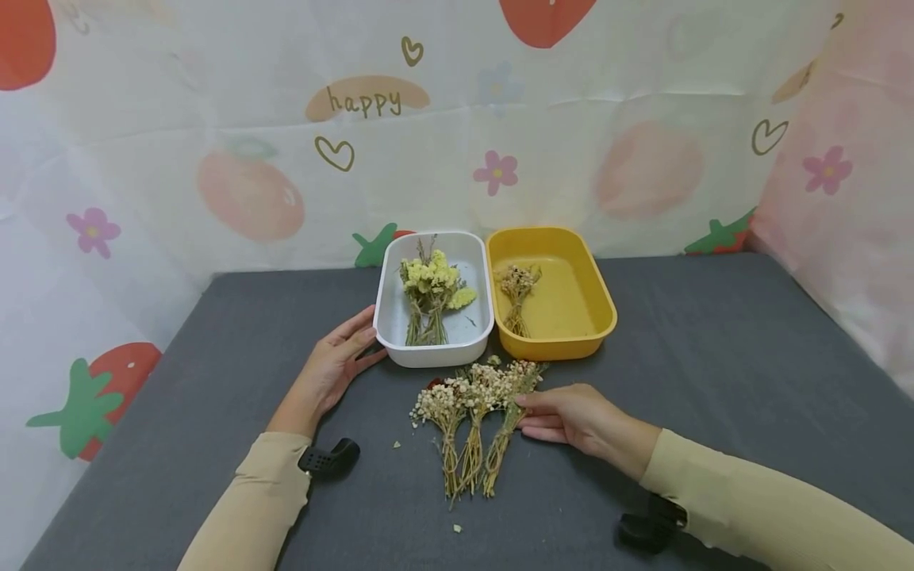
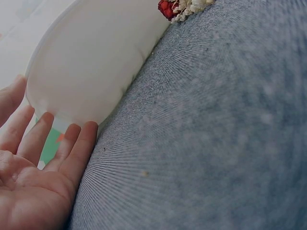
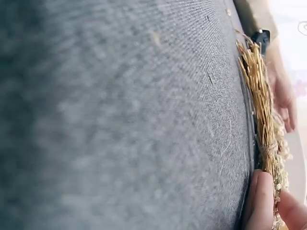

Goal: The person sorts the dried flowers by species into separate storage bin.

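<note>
My left hand (image 1: 339, 365) rests with extended fingers against the left side of a white plastic tub (image 1: 467, 354); in the left wrist view its fingertips touch the wall. Yellow dried flower bunches (image 1: 432, 277) lie inside that tub. In front of the tubs, several bunches of cream dried flowers with tied stems lie side by side on the cloth. My right hand (image 1: 578, 420) pinches the rightmost dried flower bunch (image 1: 498, 452) just below its heads, between thumb and fingers. The right wrist view shows its straw-coloured stems (image 3: 261, 100) pointing away from the hand.
A yellow tub (image 1: 600, 305) stands against the white one's right side, with a small dried flower bunch (image 1: 517, 297) in it. A red dried flower (image 2: 168, 8) shows among the cream heads. Crumbs are scattered on the grey cloth (image 1: 714, 357). A printed curtain (image 1: 457, 182) hangs behind.
</note>
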Demonstrator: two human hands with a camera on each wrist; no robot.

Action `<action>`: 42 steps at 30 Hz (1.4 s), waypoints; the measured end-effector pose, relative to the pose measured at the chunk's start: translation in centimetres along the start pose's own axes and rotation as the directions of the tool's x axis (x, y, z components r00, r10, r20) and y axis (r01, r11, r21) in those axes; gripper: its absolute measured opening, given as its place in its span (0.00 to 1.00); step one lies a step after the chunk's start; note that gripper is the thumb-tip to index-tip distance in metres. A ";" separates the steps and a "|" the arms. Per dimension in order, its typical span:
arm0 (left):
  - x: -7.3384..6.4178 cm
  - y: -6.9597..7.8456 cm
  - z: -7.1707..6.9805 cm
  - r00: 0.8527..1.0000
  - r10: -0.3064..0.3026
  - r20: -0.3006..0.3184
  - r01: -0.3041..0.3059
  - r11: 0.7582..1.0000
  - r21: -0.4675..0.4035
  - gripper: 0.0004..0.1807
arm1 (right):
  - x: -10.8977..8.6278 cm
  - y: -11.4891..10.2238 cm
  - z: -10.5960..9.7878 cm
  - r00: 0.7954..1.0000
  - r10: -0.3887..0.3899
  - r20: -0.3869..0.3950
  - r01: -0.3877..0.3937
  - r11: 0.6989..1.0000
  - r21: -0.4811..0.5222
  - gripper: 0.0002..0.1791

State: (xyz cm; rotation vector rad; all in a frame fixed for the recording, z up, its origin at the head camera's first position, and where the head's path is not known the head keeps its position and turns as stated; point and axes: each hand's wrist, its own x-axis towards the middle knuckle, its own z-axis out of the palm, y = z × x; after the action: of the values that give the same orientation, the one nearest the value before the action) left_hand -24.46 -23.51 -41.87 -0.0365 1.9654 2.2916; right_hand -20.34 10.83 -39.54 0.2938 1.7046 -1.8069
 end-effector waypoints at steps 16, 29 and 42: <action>0.0 0.0 -0.1 1.000 0.010 0.016 -0.010 1.000 0.005 0.32 | -2.4 -0.9 -2.1 0.998 -0.053 0.015 0.054 0.995 -0.080 0.15; 0.0 0.0 -0.1 1.000 0.006 0.021 -0.007 1.000 0.016 0.30 | -4.2 -4.9 -3.1 0.994 -0.096 0.061 0.106 0.977 -0.186 0.19; 0.0 -0.1 -0.1 1.000 0.003 0.010 -0.003 1.000 0.002 0.32 | -2.6 -10.1 -3.8 0.986 -0.109 0.127 0.137 0.961 -0.239 0.25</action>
State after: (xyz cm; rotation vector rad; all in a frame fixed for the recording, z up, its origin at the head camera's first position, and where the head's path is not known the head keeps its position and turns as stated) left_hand -24.46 -23.64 -42.00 -0.0219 1.9641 2.2864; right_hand -25.11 14.86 -30.40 -0.0200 1.8775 -1.6393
